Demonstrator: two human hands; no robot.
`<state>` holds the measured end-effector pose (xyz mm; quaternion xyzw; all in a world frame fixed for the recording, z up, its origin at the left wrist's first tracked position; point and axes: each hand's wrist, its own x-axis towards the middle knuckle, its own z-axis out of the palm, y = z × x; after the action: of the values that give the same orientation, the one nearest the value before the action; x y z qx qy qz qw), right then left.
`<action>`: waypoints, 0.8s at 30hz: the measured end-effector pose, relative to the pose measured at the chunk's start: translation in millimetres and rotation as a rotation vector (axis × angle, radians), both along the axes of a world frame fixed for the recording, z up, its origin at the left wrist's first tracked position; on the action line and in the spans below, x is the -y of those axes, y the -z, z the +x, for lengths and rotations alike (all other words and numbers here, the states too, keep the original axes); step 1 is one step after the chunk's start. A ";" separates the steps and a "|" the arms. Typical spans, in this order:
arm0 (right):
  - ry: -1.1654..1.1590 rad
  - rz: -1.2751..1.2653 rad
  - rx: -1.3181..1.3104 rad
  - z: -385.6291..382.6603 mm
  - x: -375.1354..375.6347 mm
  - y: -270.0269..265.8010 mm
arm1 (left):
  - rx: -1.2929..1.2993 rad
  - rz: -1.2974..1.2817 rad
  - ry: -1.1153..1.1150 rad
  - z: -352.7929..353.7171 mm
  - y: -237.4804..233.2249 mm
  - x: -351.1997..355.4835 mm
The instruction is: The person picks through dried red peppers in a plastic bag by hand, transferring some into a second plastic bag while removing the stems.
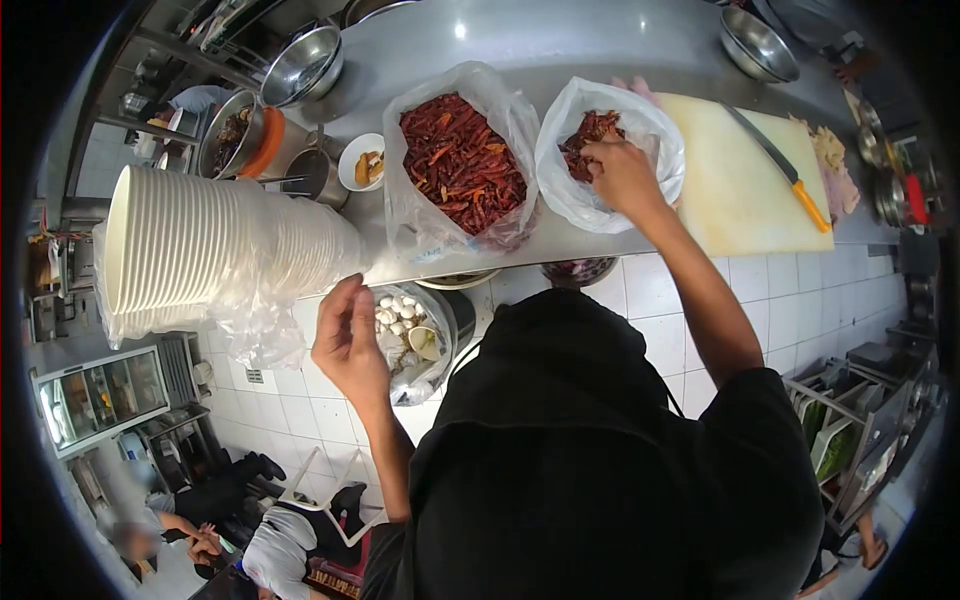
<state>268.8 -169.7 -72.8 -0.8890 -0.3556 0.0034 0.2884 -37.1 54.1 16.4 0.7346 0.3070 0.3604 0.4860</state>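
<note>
My right hand (624, 177) reaches into a white plastic bag (657, 150), its fingers curled onto dried red chilies (590, 135). Left of that bag, a larger clear plastic bag (400, 200) stands open, full of dried red chilies (463, 165). My left hand (350, 340) is by the counter's front edge, loosely bent with thumb and fingers apart and nothing visible in it. Close to it is a plastic-wrapped stack of white paper tubs (190, 245). Below the counter, beside this hand, a lined bin (440, 365) holds white pieces like garlic or mushrooms.
A cutting board (700, 200) carries a yellow-handled knife (785, 170), with pale raw meat (840, 170) at its right. Metal bowls (303, 67) (760, 45) and a small white bowl (350, 165) stand on the steel counter (420, 40). Other people (280, 550) are at lower left.
</note>
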 end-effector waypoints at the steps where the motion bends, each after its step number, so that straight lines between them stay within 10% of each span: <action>1: 0.013 -0.037 0.038 10.6 1.8 7.6 | -0.003 -0.003 0.021 4.0 1.2 2.5; 8: -0.168 -0.223 0.055 52.6 0.4 45.1 | -0.011 0.030 0.174 35.7 -2.4 24.4; 24: -0.001 0.242 -0.524 57.8 42.1 5.6 | -0.049 0.025 0.238 77.3 0.4 60.5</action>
<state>326.7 -211.7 -78.4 -0.8168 -0.2671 0.1908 0.4745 40.1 -6.5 15.9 0.7804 0.2248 0.2862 0.5085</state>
